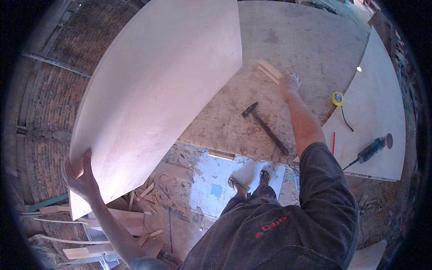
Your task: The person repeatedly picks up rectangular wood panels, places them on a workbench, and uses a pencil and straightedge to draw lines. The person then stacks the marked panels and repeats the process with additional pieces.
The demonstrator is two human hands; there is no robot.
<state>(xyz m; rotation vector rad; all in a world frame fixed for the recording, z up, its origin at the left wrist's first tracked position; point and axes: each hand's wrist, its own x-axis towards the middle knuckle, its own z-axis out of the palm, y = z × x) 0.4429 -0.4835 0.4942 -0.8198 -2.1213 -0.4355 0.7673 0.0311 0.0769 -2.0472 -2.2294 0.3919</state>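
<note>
My left hand (83,177) grips the lower left edge of a large pale plywood sheet (166,81), thumb on its face. The sheet stands tilted over the left part of the worktable (297,40). My right arm reaches across the tabletop, and my right hand (290,82) is closed around the near end of some short wooden strips (270,69). Between the sheet and my right forearm lies a hammer (265,128), its head pointing away to the left. How many strips are in the hand I cannot tell.
To the right, another pale sheet (382,108) carries a yellow tape measure (337,98), a red pencil (334,143) and a grinder-like power tool (372,149) with a round disc. Wood offcuts (146,193) litter the floor at left. A brick wall (54,103) runs along the left.
</note>
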